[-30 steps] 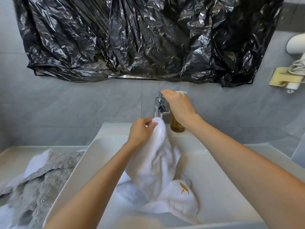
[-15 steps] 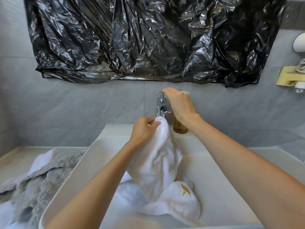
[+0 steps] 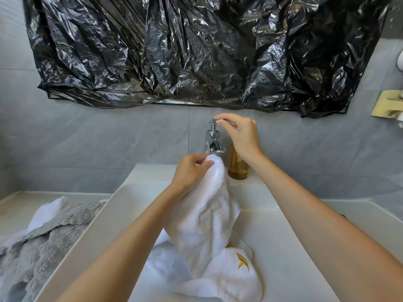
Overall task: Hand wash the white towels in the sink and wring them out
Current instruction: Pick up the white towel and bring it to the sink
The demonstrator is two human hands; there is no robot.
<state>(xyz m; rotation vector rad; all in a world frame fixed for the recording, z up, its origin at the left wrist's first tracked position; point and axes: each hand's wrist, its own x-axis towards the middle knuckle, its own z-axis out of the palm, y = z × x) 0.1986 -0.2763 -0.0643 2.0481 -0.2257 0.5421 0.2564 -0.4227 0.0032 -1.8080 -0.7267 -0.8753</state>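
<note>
Right hand [image 3: 241, 132] had risen, fingers pinching the faucet [image 3: 212, 139] lever's tip, apparently to start water; left hand [image 3: 190, 173] gripped white towel [image 3: 205, 216] bunched under the spout, over the sink [image 3: 283, 247].

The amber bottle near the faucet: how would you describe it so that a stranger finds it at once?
Start from the white rectangular sink and go to the chrome faucet at its back edge. Immediately right of the faucet, on the sink's rear ledge, stands the amber translucent bottle, partly hidden behind the right hand. It is the only brownish-gold container there.
</note>
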